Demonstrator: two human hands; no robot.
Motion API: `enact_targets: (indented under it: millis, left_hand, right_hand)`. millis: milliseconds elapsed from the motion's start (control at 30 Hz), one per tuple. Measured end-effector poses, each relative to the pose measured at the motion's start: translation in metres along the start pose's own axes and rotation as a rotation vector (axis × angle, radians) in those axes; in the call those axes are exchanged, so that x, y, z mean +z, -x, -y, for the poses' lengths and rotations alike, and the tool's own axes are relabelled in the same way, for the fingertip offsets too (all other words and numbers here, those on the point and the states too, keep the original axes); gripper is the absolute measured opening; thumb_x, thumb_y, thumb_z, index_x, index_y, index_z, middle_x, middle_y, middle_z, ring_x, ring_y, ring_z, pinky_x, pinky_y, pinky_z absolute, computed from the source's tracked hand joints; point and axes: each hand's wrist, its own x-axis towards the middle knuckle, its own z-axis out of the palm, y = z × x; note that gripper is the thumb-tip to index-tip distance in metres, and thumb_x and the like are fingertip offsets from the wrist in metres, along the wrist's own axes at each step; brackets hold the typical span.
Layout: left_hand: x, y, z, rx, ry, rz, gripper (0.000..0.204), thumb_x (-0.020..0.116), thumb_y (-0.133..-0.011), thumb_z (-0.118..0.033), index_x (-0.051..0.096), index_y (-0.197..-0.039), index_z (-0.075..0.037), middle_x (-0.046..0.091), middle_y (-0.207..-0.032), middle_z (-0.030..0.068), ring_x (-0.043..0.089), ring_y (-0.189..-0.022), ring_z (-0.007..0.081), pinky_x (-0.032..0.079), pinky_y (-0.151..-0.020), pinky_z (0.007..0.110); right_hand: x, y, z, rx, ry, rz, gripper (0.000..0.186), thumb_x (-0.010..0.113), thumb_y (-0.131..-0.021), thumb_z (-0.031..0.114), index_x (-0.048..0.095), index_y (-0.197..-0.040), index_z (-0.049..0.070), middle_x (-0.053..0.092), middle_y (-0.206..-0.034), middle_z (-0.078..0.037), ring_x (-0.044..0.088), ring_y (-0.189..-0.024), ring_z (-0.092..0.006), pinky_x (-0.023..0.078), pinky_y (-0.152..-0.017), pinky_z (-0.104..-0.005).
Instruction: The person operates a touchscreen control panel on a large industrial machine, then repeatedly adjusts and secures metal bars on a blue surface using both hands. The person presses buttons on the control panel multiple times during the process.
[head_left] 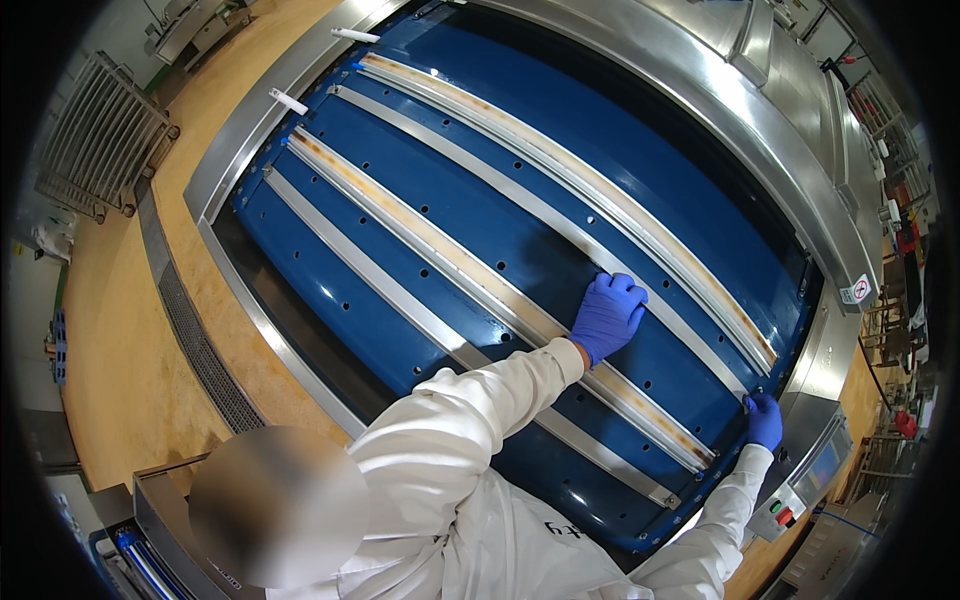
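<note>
At left, a wheeled wire rack (100, 140) stands beyond a floor drain grating (200, 330), well apart from the work. Near the centre, a flat metal strip (500, 183) runs diagonally across a perforated blue panel (455, 195), lying between two brown-stained metal bars (440, 240). The strip appears thin for its length; it is probably stiff along its edge, moderately light, liable to flex if lifted at one point, and slick under gloves. Holds near both ends, with support at mid-length, would probably suit it best.

The gloved left hand (610, 315) is curled nearly into a fist at the strip, right of its middle; whether its fingers pinch the metal cannot be told. The gloved right hand (765, 418) is bent narrowly, fingertips at the strip's right end; its grip is likewise unclear. At far right, a control panel (822, 468) stands just beside the right sleeve (728, 500).
</note>
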Motion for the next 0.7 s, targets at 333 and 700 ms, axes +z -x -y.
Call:
enact_targets:
  millis: [333, 700]
  left_hand:
    - [-0.004, 0.003, -0.001, 0.004, 0.007, -0.003, 0.013, 0.069, -0.081, -0.016, 0.067, -0.094, -0.014, 0.060, -0.099, 0.0100, 0.056, -0.092, 0.0323, 0.048, -0.081, 0.043]
    - [-0.041, 0.003, 0.002, -0.160, 0.381, 0.080, 0.036, 0.071, -0.085, -0.022, 0.064, -0.119, -0.015, 0.055, -0.121, 0.0104, 0.058, -0.102, 0.0312, 0.049, -0.093, 0.039]
  right_hand:
    - [0.016, 0.005, 0.007, 0.040, 0.422, -0.021, 0.036, 0.056, -0.095, 0.044, 0.063, -0.109, 0.012, 0.067, -0.106, -0.016, 0.065, -0.098, -0.0400, 0.051, -0.080, -0.0500]
    - [0.016, -0.011, -0.004, 0.132, 0.248, -0.020, 0.043, 0.054, -0.096, 0.042, 0.059, -0.119, 0.006, 0.064, -0.116, -0.025, 0.060, -0.111, -0.0434, 0.047, -0.092, -0.0512]
